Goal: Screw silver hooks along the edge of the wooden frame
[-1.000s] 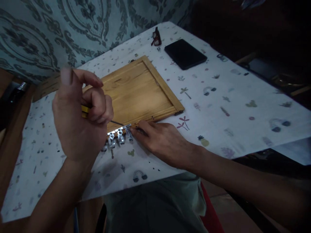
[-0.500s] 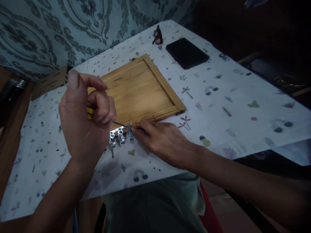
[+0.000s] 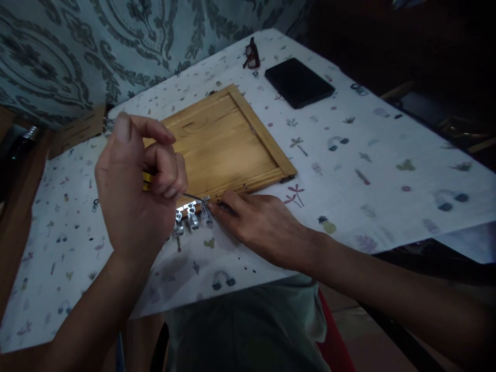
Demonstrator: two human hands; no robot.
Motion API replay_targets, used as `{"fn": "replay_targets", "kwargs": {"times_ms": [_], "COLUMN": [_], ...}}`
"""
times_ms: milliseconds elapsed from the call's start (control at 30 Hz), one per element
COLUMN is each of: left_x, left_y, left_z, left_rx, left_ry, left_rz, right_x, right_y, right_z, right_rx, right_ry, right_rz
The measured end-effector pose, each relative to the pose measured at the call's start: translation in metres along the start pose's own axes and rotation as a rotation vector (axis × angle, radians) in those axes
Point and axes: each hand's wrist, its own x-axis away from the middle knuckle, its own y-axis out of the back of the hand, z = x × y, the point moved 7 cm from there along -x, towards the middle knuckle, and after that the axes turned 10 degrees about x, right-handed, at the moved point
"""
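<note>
My left hand point(image 3: 137, 186) is closed round a screwdriver with a yellow handle point(image 3: 146, 181); its thin shaft reaches right to a metal hinge point(image 3: 205, 211) at the near edge of a framed wooden panel point(image 3: 217, 150). My right hand point(image 3: 263, 225) rests at that edge, its fingertips pinched against the right side of this hinge. Further metal hinges point(image 3: 192, 216) sit in a row to the left, partly behind my left hand. Small dark holes show in the panel's edge right of my fingers.
A patterned white cloth point(image 3: 360, 206) covers the table. Behind the panel lie a black tablet-like object point(image 3: 298, 82) and dark-framed glasses point(image 3: 251, 55). A cardboard piece point(image 3: 79, 133) is at the back left, near the patterned wall covering point(image 3: 135, 31).
My left hand has shifted very slightly to the right and turned a little with the screwdriver. My right hand holds its place at the hinge.
</note>
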Motion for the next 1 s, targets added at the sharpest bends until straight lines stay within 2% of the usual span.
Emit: {"fn": "replay_targets", "kwargs": {"times_ms": [233,333,500,633,700,1000], "left_x": [-0.003,-0.005,-0.011,-0.017,-0.020,-0.019], "left_y": [-0.003,-0.004,-0.008,-0.012,-0.009,0.002], "left_z": [0.001,0.004,0.008,0.012,0.012,0.007], "left_rx": [-0.037,-0.001,0.059,0.026,-0.022,-0.108], "left_ry": [0.053,0.121,0.142,0.183,0.170,0.169], "left_rz": [0.100,0.103,0.105,0.235,0.262,0.137], "right_x": [-0.002,-0.001,0.000,0.000,-0.001,0.000], "right_y": [0.001,0.001,0.001,0.001,0.001,0.001], "right_z": [0.000,0.000,0.001,0.001,0.001,0.001], "right_rx": [-0.022,-0.016,0.007,-0.006,-0.015,-0.023], "right_ry": [-0.004,0.006,0.005,0.010,0.010,0.002], "right_rz": [0.008,-0.007,-0.034,-0.023,-0.025,-0.023]}}
